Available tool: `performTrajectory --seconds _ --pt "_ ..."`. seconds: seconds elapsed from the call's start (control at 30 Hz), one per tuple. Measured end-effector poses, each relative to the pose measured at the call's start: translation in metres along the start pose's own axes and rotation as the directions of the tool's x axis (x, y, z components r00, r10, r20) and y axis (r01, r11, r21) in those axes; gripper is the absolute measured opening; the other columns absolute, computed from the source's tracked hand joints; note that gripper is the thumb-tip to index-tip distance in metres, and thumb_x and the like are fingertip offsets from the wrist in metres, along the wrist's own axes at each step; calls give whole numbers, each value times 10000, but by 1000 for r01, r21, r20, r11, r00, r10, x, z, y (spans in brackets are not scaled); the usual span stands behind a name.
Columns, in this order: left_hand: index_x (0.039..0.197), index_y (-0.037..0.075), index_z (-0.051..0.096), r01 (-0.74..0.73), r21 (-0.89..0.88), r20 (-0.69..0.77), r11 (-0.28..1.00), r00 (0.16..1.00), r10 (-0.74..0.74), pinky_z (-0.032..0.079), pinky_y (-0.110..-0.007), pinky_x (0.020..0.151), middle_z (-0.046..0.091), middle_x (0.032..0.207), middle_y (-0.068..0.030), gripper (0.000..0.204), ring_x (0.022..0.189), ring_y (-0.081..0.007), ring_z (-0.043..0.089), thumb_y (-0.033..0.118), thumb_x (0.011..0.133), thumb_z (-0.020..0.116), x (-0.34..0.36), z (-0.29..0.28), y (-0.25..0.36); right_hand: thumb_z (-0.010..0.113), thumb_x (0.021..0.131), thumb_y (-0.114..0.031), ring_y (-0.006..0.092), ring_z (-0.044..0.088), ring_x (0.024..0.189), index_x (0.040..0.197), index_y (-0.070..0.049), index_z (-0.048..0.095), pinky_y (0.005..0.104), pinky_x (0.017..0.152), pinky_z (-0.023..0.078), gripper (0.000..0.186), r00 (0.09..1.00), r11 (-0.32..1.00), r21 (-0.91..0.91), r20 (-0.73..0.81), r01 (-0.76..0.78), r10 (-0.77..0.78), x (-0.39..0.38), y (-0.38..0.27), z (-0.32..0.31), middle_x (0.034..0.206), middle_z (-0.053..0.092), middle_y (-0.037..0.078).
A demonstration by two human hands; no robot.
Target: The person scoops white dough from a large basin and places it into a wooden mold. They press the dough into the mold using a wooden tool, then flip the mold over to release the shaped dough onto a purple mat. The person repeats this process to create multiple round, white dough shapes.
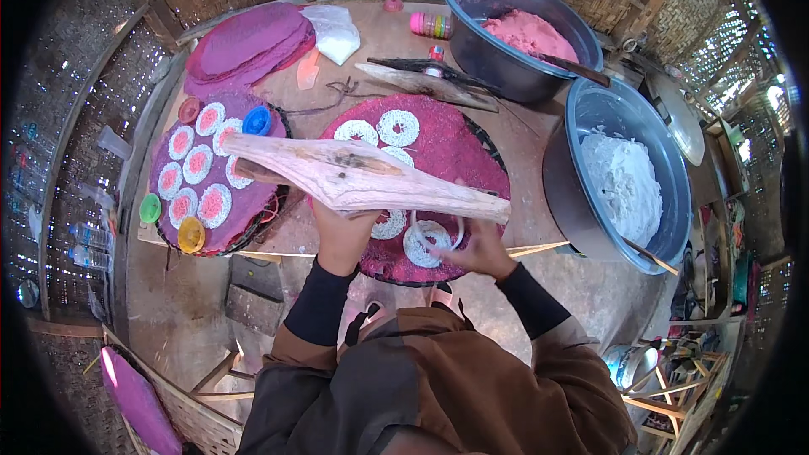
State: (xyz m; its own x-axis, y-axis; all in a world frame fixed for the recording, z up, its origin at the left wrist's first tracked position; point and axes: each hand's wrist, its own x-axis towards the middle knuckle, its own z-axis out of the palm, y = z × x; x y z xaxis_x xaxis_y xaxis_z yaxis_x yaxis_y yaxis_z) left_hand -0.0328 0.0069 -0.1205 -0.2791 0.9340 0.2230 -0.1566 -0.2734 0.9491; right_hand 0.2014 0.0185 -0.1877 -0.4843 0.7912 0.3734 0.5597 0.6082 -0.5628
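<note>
A long pale wooden tool [371,177] with pointed ends lies across my view above a round magenta board [480,168]. My left hand [341,240] grips its underside near the middle. My right hand [480,248] has its fingers on a white ring [457,236] below the tool's right part; some fingertips are hard to make out. Under the tool the board carries several white lacy discs [398,127], partly hidden. At left, a second round board [168,227] holds several white lacy discs with pink centres [198,164] and coloured plastic lids [256,120] around its edge.
On the wooden table [539,152], a tub of pink paste [522,32] stands at back right and one of white paste [619,185] at right, each with a stick. Stacked purple sheets [240,50], a plastic bag [333,34] and dark sticks [396,63] lie behind the boards.
</note>
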Motion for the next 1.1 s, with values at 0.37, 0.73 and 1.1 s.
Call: performTrajectory --seconds 0.37,0.73,1.1 --pt "1158 40 539 -410 530 172 742 909 380 378 -395 961 594 1112 -116 442 1060 -263 554 167 763 691 0 -23 -34 678 789 -267 360 453 1196 1388 -74 331 386 1023 330 718 957 685 725 -144 -72 253 47 33 0 1332 441 170" --pt "1155 105 591 -567 437 611 698 757 233 372 -399 962 569 1179 -123 372 1090 -287 532 319 851 575 13 -3 -2 456 946 -292 122 513 520 687 10 640 259 535 413 438 999 905 425 46 -33 15 83 -76 -140 576 573 33" --pt "862 176 603 -849 525 843 -59 529 -101 386 -369 631 543 782 -18 290 680 -209 547 308 609 657 14 55 100 581 835 -127 94 517 540 1075 -48 423 230 471 432 298 943 890 448 -325 87 71 120 -105 -120 795 505 56"
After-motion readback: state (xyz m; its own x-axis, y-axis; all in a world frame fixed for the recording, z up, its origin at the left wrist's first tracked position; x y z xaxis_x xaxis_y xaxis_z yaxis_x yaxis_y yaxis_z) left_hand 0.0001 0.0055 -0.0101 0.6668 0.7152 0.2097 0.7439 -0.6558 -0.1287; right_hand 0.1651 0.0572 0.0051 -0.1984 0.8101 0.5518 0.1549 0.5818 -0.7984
